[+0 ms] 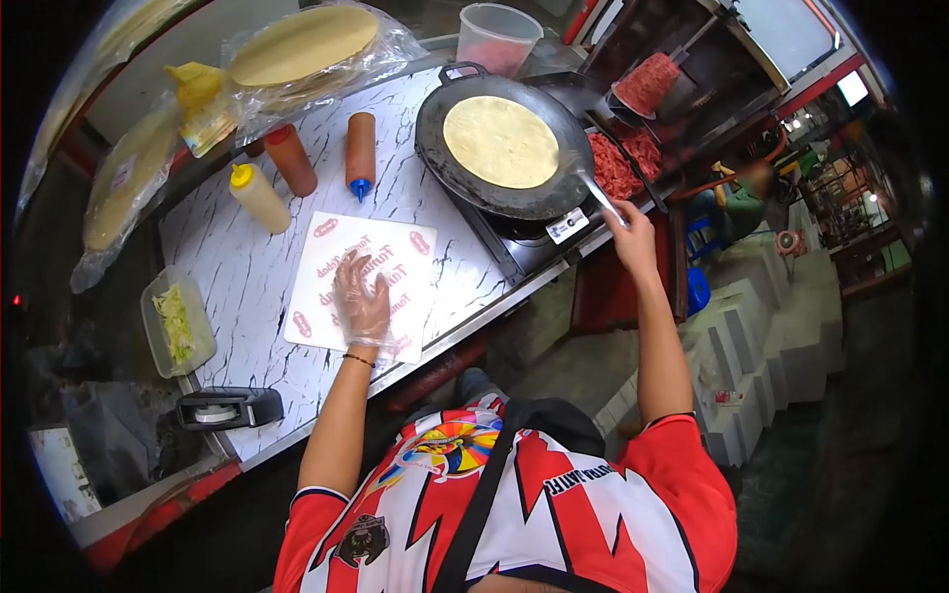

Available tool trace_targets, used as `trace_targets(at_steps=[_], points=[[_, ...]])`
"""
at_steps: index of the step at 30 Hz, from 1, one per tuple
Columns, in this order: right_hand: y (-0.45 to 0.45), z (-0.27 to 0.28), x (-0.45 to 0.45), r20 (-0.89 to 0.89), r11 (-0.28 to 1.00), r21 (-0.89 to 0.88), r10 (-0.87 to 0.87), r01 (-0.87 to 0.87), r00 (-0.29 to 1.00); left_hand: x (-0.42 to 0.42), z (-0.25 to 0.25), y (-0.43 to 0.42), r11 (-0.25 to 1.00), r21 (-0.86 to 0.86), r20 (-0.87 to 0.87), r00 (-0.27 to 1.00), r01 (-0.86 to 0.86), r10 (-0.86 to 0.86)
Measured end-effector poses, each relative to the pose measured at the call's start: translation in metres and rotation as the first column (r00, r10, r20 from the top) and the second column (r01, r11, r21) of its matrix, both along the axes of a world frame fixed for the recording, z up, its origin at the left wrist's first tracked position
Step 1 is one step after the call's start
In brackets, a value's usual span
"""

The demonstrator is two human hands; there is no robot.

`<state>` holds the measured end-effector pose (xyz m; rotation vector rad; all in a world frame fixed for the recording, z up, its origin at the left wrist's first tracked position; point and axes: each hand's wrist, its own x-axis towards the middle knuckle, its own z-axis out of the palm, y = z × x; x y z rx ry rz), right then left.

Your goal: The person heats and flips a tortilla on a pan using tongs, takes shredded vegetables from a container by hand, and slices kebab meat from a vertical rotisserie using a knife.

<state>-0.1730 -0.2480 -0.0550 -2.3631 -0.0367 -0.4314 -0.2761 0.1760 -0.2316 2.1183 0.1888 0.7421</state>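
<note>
My left hand [363, 298], in a clear plastic glove, rests with its fingers apart on a printed paper sheet [415, 267] on the marbled counter. My right hand [631, 237] is bare and closed round the handle of a metal utensil [596, 190], whose head reaches the right edge of the flatbread. The round pale flatbread [501, 141] lies flat on a black griddle pan [450, 173] over the stove.
Sauce bottles [360, 158] stand behind the paper. A tub of shredded vegetable [176, 321] and a tape dispenser [229, 408] are at left. Bagged flatbreads [304, 44] lie at the back, minced meat [615, 168] right of the pan. A person [743, 203] sits far right.
</note>
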Motion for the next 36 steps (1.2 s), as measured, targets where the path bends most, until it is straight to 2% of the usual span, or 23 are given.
trace_targets(at_steps=[1, 4, 5, 6, 8, 9, 10, 12, 14, 15, 18, 19, 22, 23, 26, 27, 31, 32, 34, 36], points=[[-0.004, 0.002, 0.001, -0.002, 0.993, -0.068, -0.097, 0.097, 0.995, 0.001, 0.000, 0.001, 1.000, -0.023, -0.010, 1.000, 0.007, -0.007], [0.006, 0.007, -0.012, 0.016, 0.993, 0.009, 0.121, -0.121, 0.993, 0.001, 0.001, 0.002, 0.999, -0.045, -0.024, 1.000, 0.013, -0.014], [0.010, 0.012, -0.018, -0.100, 0.985, -0.011, 0.168, -0.170, 0.981, 0.000, 0.002, 0.002, 1.000, -0.022, -0.015, 1.000, 0.010, -0.010], [0.009, 0.009, -0.018, -0.127, 0.980, -0.053, 0.184, -0.192, 0.975, -0.001, 0.003, 0.001, 1.000, 0.002, -0.008, 1.000, 0.008, -0.008], [-0.003, -0.004, -0.006, -0.015, 0.993, -0.080, 0.085, -0.086, 0.996, 0.000, -0.002, 0.001, 0.999, -0.033, 0.003, 1.000, 0.016, -0.016], [0.000, 0.001, -0.008, 0.079, 0.990, -0.131, -0.033, 0.043, 0.996, 0.001, 0.000, 0.001, 0.999, -0.052, 0.010, 1.000, 0.014, -0.013], [0.000, 0.005, -0.008, 0.033, 0.986, -0.113, -0.116, 0.119, 0.993, 0.001, 0.003, 0.002, 1.000, -0.025, -0.007, 1.000, 0.007, -0.008], [0.003, 0.002, -0.008, 0.122, 0.996, -0.084, 0.025, -0.015, 0.992, -0.001, 0.007, 0.002, 1.000, 0.027, -0.044, 0.999, -0.004, 0.005], [0.009, 0.007, -0.015, 0.022, 0.979, -0.117, 0.168, -0.164, 0.986, 0.000, 0.007, 0.001, 0.999, -0.034, -0.056, 0.998, 0.008, -0.010], [0.004, 0.002, -0.009, -0.039, 0.978, -0.144, 0.149, -0.153, 0.988, 0.000, 0.006, 0.000, 0.998, -0.064, -0.064, 0.998, 0.019, -0.023], [-0.009, -0.006, 0.018, 0.094, 0.988, -0.147, -0.031, 0.045, 0.995, -0.001, 0.004, 0.001, 0.999, 0.039, -0.034, 0.999, 0.009, -0.007], [-0.009, -0.002, 0.022, 0.085, 0.985, -0.145, -0.083, 0.095, 0.993, 0.000, 0.005, 0.003, 0.999, 0.048, -0.040, 0.999, 0.008, -0.006], [0.000, 0.003, 0.029, 0.180, 0.979, -0.170, 0.144, -0.114, 0.973, 0.000, 0.005, 0.000, 0.998, 0.063, -0.057, 0.998, 0.011, -0.008], [0.001, 0.003, 0.031, 0.115, 0.972, -0.204, 0.139, -0.114, 0.984, -0.001, 0.005, -0.001, 0.998, 0.067, -0.059, 0.998, 0.018, -0.014], [-0.016, -0.007, 0.048, 0.206, 0.946, -0.300, -0.059, 0.121, 0.977, -0.002, 0.006, -0.001, 0.993, 0.113, -0.096, 0.995, 0.023, -0.012], [-0.019, -0.003, 0.048, 0.197, 0.950, -0.282, -0.082, 0.137, 0.977, -0.001, 0.007, -0.001, 0.991, 0.134, -0.109, 0.994, 0.016, -0.001], [-0.016, 0.002, 0.038, 0.220, 0.961, -0.243, 0.188, -0.133, 0.957, -0.001, 0.013, -0.005, 0.995, 0.094, -0.138, 0.990, 0.018, -0.005], [-0.017, 0.002, 0.040, 0.118, 0.948, -0.273, 0.200, -0.162, 0.973, -0.001, 0.012, -0.005, 0.996, 0.090, -0.134, 0.991, 0.024, -0.012], [-0.030, -0.012, 0.059, 0.185, 0.970, -0.218, 0.149, -0.107, 0.971, -0.001, 0.011, -0.007, 0.994, 0.106, -0.141, 0.990, 0.033, -0.018], [-0.042, -0.012, 0.071, 0.190, 0.979, -0.189, -0.044, 0.081, 0.981, 0.000, 0.011, -0.007, 0.989, 0.146, -0.151, 0.989, 0.021, 0.001]])
